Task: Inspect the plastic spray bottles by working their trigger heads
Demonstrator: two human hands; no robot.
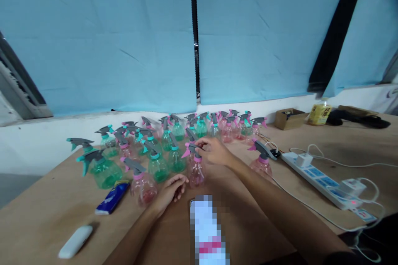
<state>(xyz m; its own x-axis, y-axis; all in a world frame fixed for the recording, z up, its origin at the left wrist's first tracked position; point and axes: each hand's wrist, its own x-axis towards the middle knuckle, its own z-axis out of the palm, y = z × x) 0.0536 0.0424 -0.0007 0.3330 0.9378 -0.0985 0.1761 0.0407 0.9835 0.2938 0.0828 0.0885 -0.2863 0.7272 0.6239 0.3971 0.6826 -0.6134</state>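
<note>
My right hand [214, 151] reaches in from the right, its fingertips closed on the grey spray head of a pink spray bottle [197, 172] that stands upright on the table. My left hand [172, 190] rests near the tabletop just left of that bottle, fingers loosely curled and apart, with nothing visible in it. Left of it is another pink spray bottle [144, 188]. Close behind both hands stand green spray bottles [158, 167], [177, 159]. A phone [207, 227], its screen blurred out, lies in front of my hands.
Several more green and pink spray bottles crowd the back, one green bottle [106, 173] at left. A lone pink bottle [261, 166] stands right, near a power strip [320, 180] with cables. A blue packet [112, 198], white case [75, 242], cardboard box [290, 119] and yellow-labelled bottle [319, 114] are around.
</note>
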